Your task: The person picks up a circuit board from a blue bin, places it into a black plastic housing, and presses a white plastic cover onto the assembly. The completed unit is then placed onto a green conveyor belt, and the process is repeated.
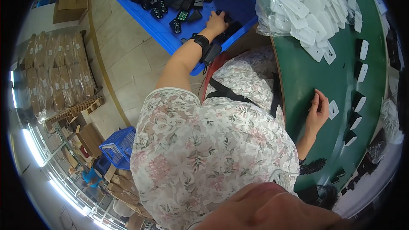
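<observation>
Your left hand (217, 23) was among black parts (194, 16) in the blue bin (161, 30), likely parked close for reach; couldn't tell if pinching. Right hand (318, 111), fingers loosely curled, was beside white plate (334, 110).

Partly hidden blk plastic housing (228, 18) at my L grip (216, 24), in blue bin (242, 2); rounded wht plastic plate (333, 110) lies flat on grn tabletop (298, 74), just beside my R grip (318, 113).

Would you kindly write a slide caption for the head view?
Left hand in a blue bin of black parts, right hand by a small white plate.
</observation>
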The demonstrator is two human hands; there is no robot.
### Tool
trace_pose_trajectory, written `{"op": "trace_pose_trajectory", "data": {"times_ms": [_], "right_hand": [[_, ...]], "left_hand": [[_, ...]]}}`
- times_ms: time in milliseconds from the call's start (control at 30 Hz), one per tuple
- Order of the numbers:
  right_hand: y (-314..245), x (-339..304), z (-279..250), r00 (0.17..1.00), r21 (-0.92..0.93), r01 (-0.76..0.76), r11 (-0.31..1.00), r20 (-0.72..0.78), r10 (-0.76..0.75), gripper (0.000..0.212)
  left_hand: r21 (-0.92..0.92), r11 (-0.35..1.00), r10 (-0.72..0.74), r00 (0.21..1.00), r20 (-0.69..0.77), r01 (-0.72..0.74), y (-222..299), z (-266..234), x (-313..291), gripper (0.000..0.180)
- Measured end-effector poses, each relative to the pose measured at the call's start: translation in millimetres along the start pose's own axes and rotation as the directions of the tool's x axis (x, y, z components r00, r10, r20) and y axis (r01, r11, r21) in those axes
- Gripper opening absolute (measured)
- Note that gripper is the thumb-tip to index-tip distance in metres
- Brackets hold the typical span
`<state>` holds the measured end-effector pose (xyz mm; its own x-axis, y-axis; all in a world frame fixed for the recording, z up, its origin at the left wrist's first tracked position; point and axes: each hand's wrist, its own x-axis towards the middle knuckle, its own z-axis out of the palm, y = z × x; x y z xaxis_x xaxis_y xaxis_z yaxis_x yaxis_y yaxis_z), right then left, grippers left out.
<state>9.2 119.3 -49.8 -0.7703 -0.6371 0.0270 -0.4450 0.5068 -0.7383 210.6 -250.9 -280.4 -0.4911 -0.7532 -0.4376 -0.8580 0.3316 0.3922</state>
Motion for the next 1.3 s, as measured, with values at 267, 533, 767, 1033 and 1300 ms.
{"op": "trace_pose_trajectory", "data": {"times_ms": [267,533,767,1033,1300], "right_hand": [[4,-3,-1,1.0,-0.006,0.002,1.0,-0.017,-0.002,0.016],[7,-4,0,0.999,0.018,0.034,0.999,-0.024,-0.033,0.016],[7,-4,1,0.997,0.008,0.054,0.998,-0.049,-0.054,0.016],[4,-5,-2,0.999,0.064,0.032,0.997,-0.031,-0.03,0.016],[6,-7,-3,0.999,0.068,0.034,0.997,-0.04,-0.031,0.016]], "left_hand": [[0.009,0.997,0.071,0.993,0.095,-0.072,18,-7,-15,0.077],[0.132,0.986,0.078,0.987,0.142,-0.097,30,-16,-23,0.083],[0.17,0.983,-0.083,0.992,0.093,0.066,35,-32,-26,0.081],[0.109,0.994,-0.011,0.999,0.043,0.007,18,-23,-24,0.079],[-0.097,0.994,0.026,0.987,-0.16,-0.042,-22,-22,-29,0.072]]}}
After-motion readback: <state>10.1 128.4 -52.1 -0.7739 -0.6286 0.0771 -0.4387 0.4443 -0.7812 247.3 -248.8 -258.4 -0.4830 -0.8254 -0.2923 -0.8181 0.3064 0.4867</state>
